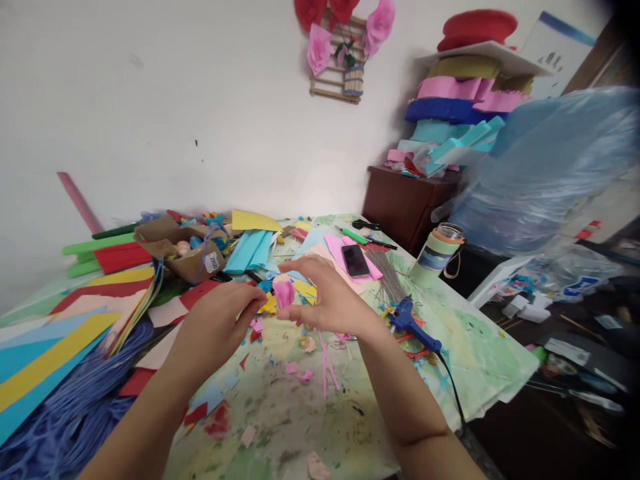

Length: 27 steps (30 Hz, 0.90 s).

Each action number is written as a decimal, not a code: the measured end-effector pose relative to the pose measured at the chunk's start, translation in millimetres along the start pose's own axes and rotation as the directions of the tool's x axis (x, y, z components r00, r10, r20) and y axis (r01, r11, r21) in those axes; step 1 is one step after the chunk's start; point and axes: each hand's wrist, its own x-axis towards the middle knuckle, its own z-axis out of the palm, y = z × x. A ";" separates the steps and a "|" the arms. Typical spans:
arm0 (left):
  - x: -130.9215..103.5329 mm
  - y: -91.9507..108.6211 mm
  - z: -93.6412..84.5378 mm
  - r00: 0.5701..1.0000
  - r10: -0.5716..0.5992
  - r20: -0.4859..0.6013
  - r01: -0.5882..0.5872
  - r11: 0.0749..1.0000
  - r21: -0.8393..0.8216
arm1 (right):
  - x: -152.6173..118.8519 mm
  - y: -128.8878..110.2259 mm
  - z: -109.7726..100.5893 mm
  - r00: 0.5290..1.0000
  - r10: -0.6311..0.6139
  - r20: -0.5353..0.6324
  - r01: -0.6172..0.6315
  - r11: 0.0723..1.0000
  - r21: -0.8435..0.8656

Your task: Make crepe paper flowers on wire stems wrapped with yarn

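Observation:
My right hand (pixel 320 293) curves around a small bright pink piece (pixel 284 294) with a peach rounded top, which fills the gap between its thumb and forefinger. My left hand (pixel 225 317) is just to the left, thumb and forefinger pinched together; whatever is between their tips is too small to make out. Yellow and blue scraps (pixel 269 303) show behind the fingertips. Below the hands, two thin pink strips (pixel 326 370) and several paper bits (pixel 291 368) lie on the stained green-and-white tablecloth (pixel 280 420).
Coloured paper sheets (pixel 60 353) and blue cord (pixel 85 413) cover the left side, with a brown paper bag (pixel 185 250) behind. On the right are a phone (pixel 355 260), thin wires (pixel 389 277), a blue glue gun (pixel 413 323) with its cable, and a bottle (pixel 437 253).

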 end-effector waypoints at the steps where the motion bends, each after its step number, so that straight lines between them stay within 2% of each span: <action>1: -0.1 0.9 0.0 1.000 0.025 0.018 -0.026 1.000 0.010 | 0.1 -1.4 1.2 0.999 -0.025 0.033 0.025 1.000 -0.011; 4: -0.8 3.4 -0.1 0.996 0.068 0.055 -0.070 0.997 0.026 | 0.8 -4.4 6.0 0.986 -0.081 0.144 0.089 0.995 -0.050; 6: -1.4 3.8 -0.9 0.996 0.080 0.051 -0.082 0.996 0.038 | 1.3 -4.0 8.5 0.983 -0.065 0.174 0.083 0.991 -0.101; 14: -2.4 -0.3 -7.7 0.997 0.050 -0.062 -0.045 0.996 0.076 | 2.2 5.6 9.6 0.997 0.025 0.077 -0.009 0.980 -0.200; 18: -2.4 1.2 -6.3 0.998 0.041 -0.046 -0.037 0.995 0.098 | 1.2 -1.6 8.5 0.998 -0.007 0.062 0.020 0.977 -0.211; 22: -3.5 3.0 -2.4 0.995 0.097 0.012 -0.097 0.989 0.109 | 0.9 -11.9 11.3 0.997 -0.049 0.067 0.060 0.983 -0.174; 27: -4.8 3.7 -3.0 0.989 0.145 0.007 -0.145 0.980 0.136 | 1.4 -9.3 16.3 0.996 -0.041 0.085 0.059 0.972 -0.228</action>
